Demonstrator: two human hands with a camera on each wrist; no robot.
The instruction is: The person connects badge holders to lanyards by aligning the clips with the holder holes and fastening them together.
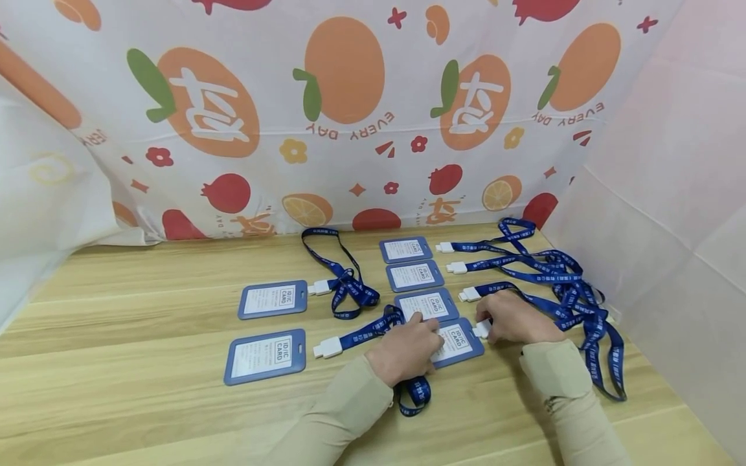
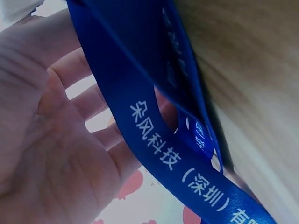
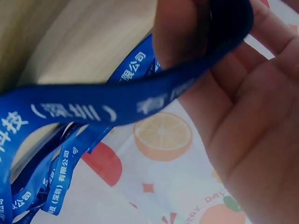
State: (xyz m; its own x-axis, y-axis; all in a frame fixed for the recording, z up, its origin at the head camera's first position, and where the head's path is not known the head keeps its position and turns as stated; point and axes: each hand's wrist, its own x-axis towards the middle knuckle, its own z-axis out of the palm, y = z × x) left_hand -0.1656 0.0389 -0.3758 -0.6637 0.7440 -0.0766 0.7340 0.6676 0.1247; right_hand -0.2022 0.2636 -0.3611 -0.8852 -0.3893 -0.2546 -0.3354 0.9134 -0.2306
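Note:
My left hand (image 1: 408, 349) holds the left side of the nearest blue ID card holder (image 1: 460, 343) in the right column. At that holder's slotted right end, my right hand (image 1: 515, 317) pinches the white clip (image 1: 482, 329) of a blue lanyard. The right wrist view shows this printed lanyard strap (image 3: 117, 100) running past the thumb and through the hand. Another lanyard (image 1: 367, 333) passes beneath the left hand, its loop emerging below the wrist; its strap (image 2: 154, 140) crosses in front of the palm in the left wrist view.
Three more card holders (image 1: 406, 249) continue the right column, with lanyards (image 1: 484, 264) beside them, tangled toward the right. At left lie two holders (image 1: 272, 299), each facing a lanyard clip (image 1: 318, 288). A fruit-print cloth (image 1: 350, 168) hangs behind the wooden table (image 1: 146, 414).

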